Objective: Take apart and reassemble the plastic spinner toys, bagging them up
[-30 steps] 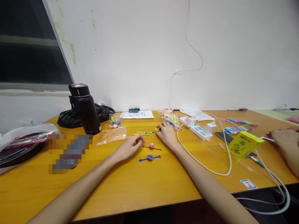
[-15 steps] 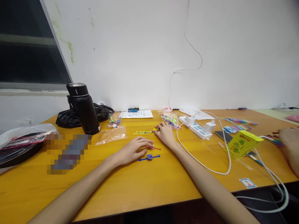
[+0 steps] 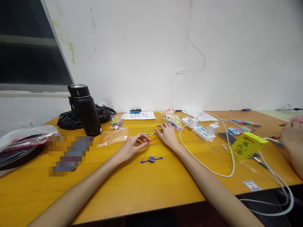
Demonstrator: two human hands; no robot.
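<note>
My left hand (image 3: pixel 132 145) pinches a red arrow spinner (image 3: pixel 151 140) between thumb and fingers, tilted just above the table. Closer to me lies a blue arrow spinner (image 3: pixel 151 159) with a round hub, flat on the wood. Beyond the left fingertips is a yellow-green arrow piece (image 3: pixel 149 134), partly covered by the hand. My right hand (image 3: pixel 167 135) rests on the table with its fingers spread, beside a clear bag of coloured arrow spinners (image 3: pixel 172 120). A small dark piece shows between its thumb and forefinger, too small to name.
A black bottle (image 3: pixel 85 110) and an empty clear bag (image 3: pixel 113 137) stand and lie to the left. On the right are a white power strip (image 3: pixel 201 130), looping white cables and a yellow box (image 3: pixel 246 146). Another person's hand (image 3: pixel 292 145) is at the right edge.
My left hand has taken hold of the red arrow spinner and moved it away from me, slightly left. The right hand has barely moved; the yellow piece at its fingertips is now hidden.
</note>
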